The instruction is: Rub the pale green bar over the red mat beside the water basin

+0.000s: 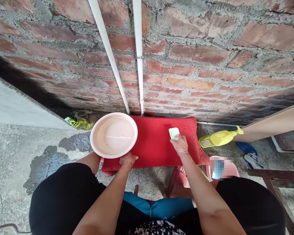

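My right hand is closed round a pale green block with rounded corners, held over the right half of a red towel-like mat. Whether the block is soap or a brush I cannot tell. At the mat's front edge, close under the rim of a pale pink basin, rests my left hand. Its thumb is stretched to the right, and its other fingers are partly hidden. The basin holds clear water and overlaps the mat's left end.
A yellow pump bottle lies right of the mat, near a small pink bucket. Another yellow-green bottle is left of the basin. Two white pipes run down the brick wall. Wet concrete shows at left.
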Tool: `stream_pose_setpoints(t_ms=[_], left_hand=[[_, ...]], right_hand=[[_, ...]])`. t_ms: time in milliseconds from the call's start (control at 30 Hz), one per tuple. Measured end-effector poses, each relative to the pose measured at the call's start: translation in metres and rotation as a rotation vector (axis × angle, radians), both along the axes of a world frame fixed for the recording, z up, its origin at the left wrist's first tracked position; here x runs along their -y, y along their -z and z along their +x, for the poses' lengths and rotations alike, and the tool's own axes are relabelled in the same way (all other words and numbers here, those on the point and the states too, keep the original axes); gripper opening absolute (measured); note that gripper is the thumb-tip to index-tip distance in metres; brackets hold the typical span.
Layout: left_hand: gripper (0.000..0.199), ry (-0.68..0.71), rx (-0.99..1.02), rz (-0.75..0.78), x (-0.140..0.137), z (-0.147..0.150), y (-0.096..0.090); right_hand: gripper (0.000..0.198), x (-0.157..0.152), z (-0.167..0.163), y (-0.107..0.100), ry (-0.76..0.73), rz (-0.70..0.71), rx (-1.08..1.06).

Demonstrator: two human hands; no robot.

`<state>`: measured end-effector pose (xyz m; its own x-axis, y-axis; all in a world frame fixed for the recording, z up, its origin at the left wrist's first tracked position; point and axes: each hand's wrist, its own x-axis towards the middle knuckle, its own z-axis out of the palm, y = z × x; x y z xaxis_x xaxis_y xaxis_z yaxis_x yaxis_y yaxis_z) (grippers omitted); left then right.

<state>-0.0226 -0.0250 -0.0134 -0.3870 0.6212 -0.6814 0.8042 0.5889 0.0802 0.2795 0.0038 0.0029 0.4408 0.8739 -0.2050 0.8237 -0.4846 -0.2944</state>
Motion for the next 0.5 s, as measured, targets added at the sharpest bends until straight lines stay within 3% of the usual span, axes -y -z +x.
stream_pose_setpoints(t_ms=[100, 200, 267, 400, 500], left_hand=[[0.081, 0.014, -0.016, -0.014, 0.001, 0.001, 0.001], [0.079, 0.007, -0.016, -0.025, 0.000, 0.001, 0.001], [0.077, 0.006, -0.017, -0.044, -0.001, 0.002, 0.000], [0.074, 0.027, -0.017, -0.049, -0.001, 0.001, 0.000], [0.073, 0.014, -0.013, -0.047, -0.001, 0.001, 0.000]], right_hand=[[0.037, -0.026, -0.030, 0.007, -0.203, -0.009, -0.003], [0.037, -0.034, -0.012, 0.012, -0.250, -0.017, 0.033], [0.038, -0.028, 0.024, 0.014, -0.144, -0.012, 0.047], [0.038, -0.001, 0.101, 0.008, 0.254, -0.065, 0.071], [0.038, 0.012, 0.113, 0.000, 0.370, -0.058, 0.079]])
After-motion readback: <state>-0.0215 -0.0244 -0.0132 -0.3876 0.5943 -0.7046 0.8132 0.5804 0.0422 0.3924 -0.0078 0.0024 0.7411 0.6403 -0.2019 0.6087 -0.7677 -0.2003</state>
